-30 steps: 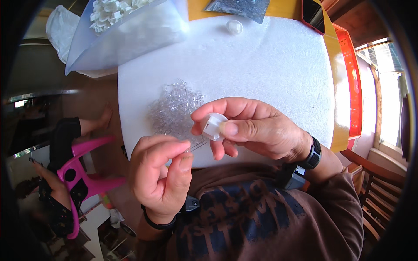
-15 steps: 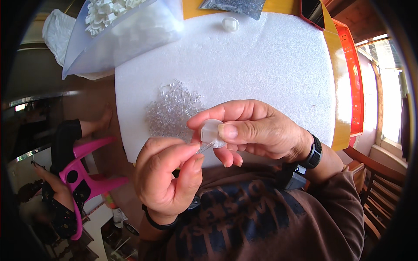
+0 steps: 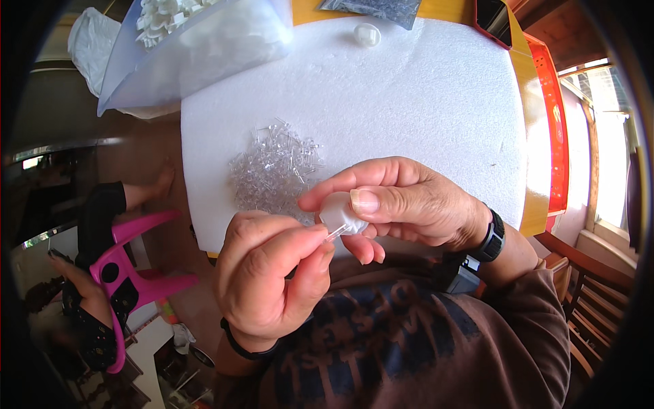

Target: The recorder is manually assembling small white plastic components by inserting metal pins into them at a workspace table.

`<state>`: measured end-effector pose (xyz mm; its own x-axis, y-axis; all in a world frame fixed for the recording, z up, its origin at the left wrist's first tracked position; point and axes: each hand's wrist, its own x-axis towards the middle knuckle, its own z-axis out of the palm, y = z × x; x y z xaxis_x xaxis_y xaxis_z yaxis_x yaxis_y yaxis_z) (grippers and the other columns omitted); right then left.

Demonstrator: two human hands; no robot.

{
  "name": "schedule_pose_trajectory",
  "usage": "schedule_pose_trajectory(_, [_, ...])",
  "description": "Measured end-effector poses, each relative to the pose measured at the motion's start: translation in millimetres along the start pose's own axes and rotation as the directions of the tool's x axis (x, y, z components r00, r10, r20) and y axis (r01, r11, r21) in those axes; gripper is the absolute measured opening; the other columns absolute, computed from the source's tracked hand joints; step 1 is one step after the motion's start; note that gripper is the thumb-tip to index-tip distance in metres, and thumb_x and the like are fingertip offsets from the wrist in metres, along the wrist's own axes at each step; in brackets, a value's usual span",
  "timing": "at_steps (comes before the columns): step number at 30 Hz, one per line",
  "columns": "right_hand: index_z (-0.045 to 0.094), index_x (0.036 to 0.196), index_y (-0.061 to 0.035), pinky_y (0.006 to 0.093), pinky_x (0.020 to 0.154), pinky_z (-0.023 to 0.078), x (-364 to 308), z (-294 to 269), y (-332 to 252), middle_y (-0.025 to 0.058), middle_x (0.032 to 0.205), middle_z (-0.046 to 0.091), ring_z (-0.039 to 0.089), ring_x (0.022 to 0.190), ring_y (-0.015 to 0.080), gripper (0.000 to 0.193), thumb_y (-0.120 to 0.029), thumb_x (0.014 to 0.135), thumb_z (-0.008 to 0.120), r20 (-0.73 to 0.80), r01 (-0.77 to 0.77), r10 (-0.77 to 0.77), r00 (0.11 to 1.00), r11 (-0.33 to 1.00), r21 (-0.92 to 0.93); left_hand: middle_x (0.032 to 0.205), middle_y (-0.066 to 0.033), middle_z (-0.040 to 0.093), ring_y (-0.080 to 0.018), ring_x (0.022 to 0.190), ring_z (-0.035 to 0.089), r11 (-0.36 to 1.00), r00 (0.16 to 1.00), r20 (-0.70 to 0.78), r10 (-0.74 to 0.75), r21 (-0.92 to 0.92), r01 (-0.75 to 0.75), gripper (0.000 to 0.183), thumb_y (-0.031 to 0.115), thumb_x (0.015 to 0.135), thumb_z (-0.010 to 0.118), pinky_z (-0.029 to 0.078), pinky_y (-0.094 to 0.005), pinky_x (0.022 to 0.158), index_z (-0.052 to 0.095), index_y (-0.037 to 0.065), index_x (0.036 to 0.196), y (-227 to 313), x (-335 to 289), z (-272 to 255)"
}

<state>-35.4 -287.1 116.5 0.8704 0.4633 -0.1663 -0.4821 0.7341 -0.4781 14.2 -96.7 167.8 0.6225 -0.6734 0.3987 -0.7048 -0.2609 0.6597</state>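
My right hand (image 3: 409, 204) pinches a small white rounded plastic piece (image 3: 338, 208) between thumb and fingers. A thin clear plastic pin (image 3: 336, 235) is pinched in the fingertips of my left hand (image 3: 269, 276). The pin's far end meets the lower edge of the white piece; whether it sits inside a hole is too small to tell. Just beyond my hands, a heap of similar clear pins (image 3: 272, 167) lies on the white foam sheet (image 3: 422, 102). Another white round piece (image 3: 366, 35) rests alone near the sheet's far edge.
A translucent bin (image 3: 225, 51) of white plastic parts stands at the far left. At the far edge lie a clear bag (image 3: 375, 8) of small dark parts and a phone (image 3: 492, 24). A red crate (image 3: 548, 129) is at the right. A person sits by a pink chair (image 3: 139, 273) at left.
Both hands have shifted slightly to the right. The white piece has turned a little in my right fingers, and the pin still touches its lower edge.
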Motion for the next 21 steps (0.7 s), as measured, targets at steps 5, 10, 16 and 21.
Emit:
schedule_pose_trajectory(5, [0.057,0.122,0.0008,0.0175,0.061,0.050,-0.3,-3.7,2.6,0.0046,0.088,0.065,0.062,0.067,0.0090,0.043,-0.032,0.095,0.057,0.015,-0.019,0.019,1.000,1.000,-0.022,0.083,-0.0070,0.062,-0.0200,0.066,0.056,1.000,1.000,0.011,0.029,0.010,-0.029,0.022,0.000,0.075,0.071,0.046,-0.0297,0.057,0.065,0.003,0.096,-1.7,-0.1,-0.1])
schedule_pose_trajectory(10, [0.057,0.122,0.0014,0.0173,0.061,0.050,0.9,-4.3,3.1,0.0050,0.088,0.065,0.063,0.067,0.0086,0.043,-0.032,0.095,0.057,0.020,-0.020,0.020,1.000,1.000,-0.009,0.083,-0.0067,0.062,-0.0200,0.064,0.054,0.998,0.998,0.009,0.062,0.017,-0.062,0.023,0.000,0.074,0.072,0.045,-0.0299,0.056,0.065,0.004,0.096,-5.3,0.4,0.6])
schedule_pose_trajectory(16, [0.057,0.121,0.0018,0.0177,0.060,0.050,0.6,-3.4,2.2,0.0053,0.089,0.065,0.062,0.065,0.0086,0.042,-0.031,0.095,0.056,0.009,-0.032,0.032,0.999,0.999,-0.027,0.083,-0.0064,0.062,-0.0198,0.064,0.054,0.996,0.996,-0.004,0.087,0.028,-0.087,0.025,0.000,0.072,0.072,0.044,-0.0303,0.056,0.065,0.005,0.095,-7.3,-0.4,1.8])
schedule_pose_trajectory(21, [0.059,0.120,0.0005,0.0199,0.062,0.050,0.1,-2.2,1.0,0.0033,0.089,0.064,0.060,0.068,0.0083,0.038,-0.029,0.095,0.057,0.013,-0.006,0.007,1.000,0.997,-0.072,0.085,-0.0062,0.062,-0.0200,0.065,0.054,0.990,0.992,-0.023,0.120,0.076,-0.118,0.027,-0.001,0.072,0.072,0.044,-0.0303,0.057,0.065,0.005,0.097,-7.2,0.2,2.3])
